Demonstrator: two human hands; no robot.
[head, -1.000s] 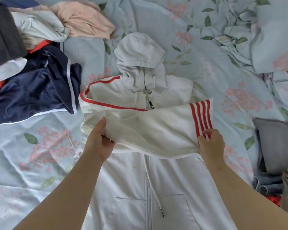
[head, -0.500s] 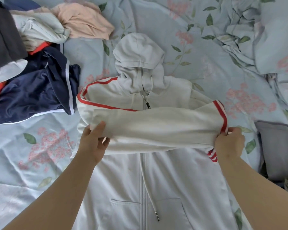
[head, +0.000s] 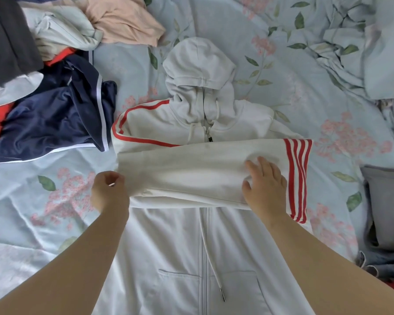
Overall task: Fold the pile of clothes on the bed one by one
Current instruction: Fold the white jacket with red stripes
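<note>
- Left hand (head: 109,192): fingers curled at the cuff end of the folded sleeve (head: 191,173); can't tell whether it pinches cloth.
- Right hand (head: 265,185): flat, fingers spread, pressing the sleeve just beside its red stripes.
- Sleeve lies crosswise over the chest, left to right.
- White hoodie (head: 180,258): flat on the floral bed sheet (head: 305,87), zip up, long axis near to far, hood (head: 198,62) pointing away.
- Unfolded pile (head: 55,110) far left.
- Grey garment (head: 387,201) at right edge.
</note>
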